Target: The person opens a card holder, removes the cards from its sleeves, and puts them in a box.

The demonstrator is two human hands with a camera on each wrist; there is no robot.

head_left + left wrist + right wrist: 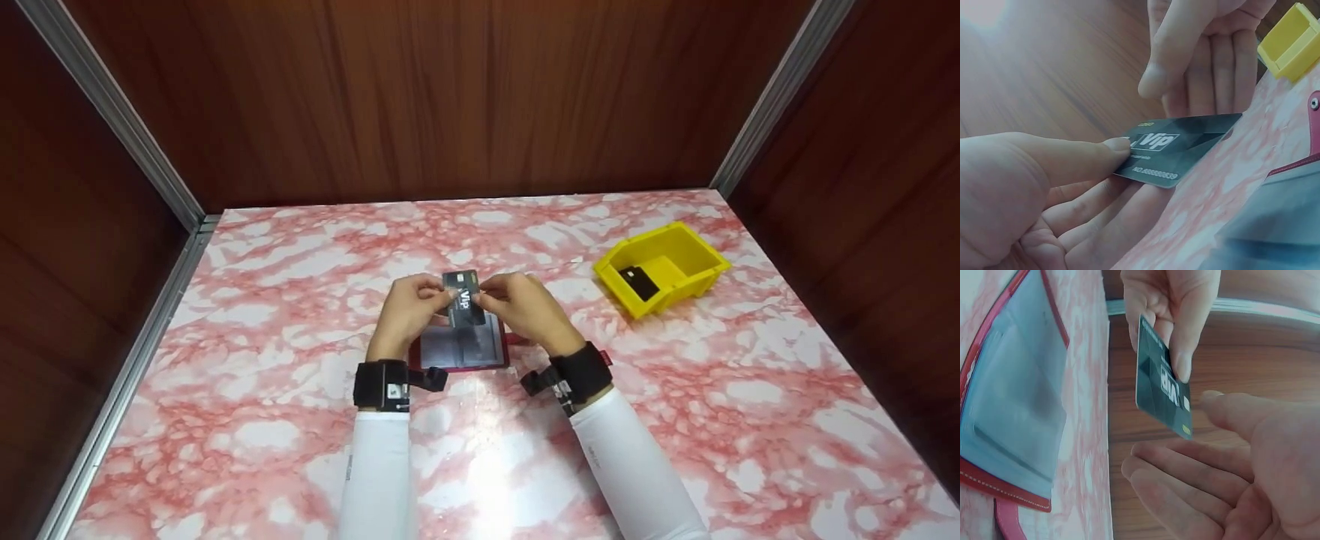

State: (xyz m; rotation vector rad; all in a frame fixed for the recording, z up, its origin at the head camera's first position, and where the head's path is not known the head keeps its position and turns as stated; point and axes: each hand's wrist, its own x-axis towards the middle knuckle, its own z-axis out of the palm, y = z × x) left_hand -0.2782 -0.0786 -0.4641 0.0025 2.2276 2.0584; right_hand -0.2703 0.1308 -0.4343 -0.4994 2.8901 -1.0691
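Note:
My left hand (pixel 407 309) pinches a dark VIP card (pixel 468 311) between thumb and fingers; in the left wrist view the card (pixel 1185 138) lies tilted over the fingers. Close to the card's other end is my right hand (pixel 531 306). Its thumb and fingers stand apart with the card's end near them, not gripped, as the right wrist view of that hand (pixel 1275 461) shows. Below both hands a red-edged card holder (pixel 461 354) lies spread on the table, its clear plastic sleeves (pixel 1022 388) facing up. A strap with a snap (pixel 1314 118) sticks out from it.
A yellow bin (pixel 705 276) stands at the right on the pink-and-white marbled table (pixel 300 465), with dark cards (pixel 639 283) inside. Brown wood-grain panels (pixel 450 97) rise at the back and both sides, with metal posts (pixel 135 127) at the corners.

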